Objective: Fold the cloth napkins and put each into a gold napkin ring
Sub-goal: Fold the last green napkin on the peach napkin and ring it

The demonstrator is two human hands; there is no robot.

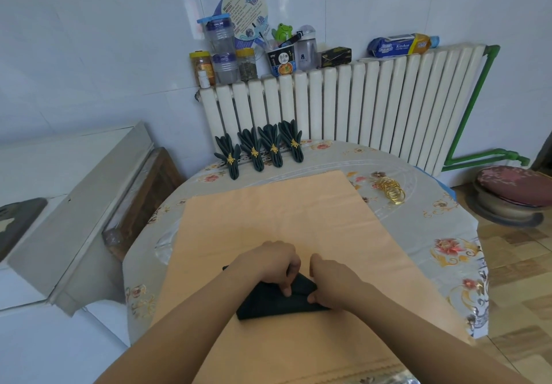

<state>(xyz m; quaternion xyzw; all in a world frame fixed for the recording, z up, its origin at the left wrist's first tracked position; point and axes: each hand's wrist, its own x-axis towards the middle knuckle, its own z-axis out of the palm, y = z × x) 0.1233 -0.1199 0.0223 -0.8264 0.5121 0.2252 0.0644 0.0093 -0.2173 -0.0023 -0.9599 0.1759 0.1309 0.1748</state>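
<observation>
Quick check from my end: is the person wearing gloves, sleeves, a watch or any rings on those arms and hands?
No. Both forearms are bare as far as the frame shows, with no sleeve edge in view. The left hand and right hand have no gloves, and no watch, bracelet or finger ring is visible. Nails look short and unpainted, though they are small in the head view.

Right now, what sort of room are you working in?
Probably a home kitchen or dining corner: a round table under a floral cover, a white radiator on a tiled wall, and food jars on top.
</observation>
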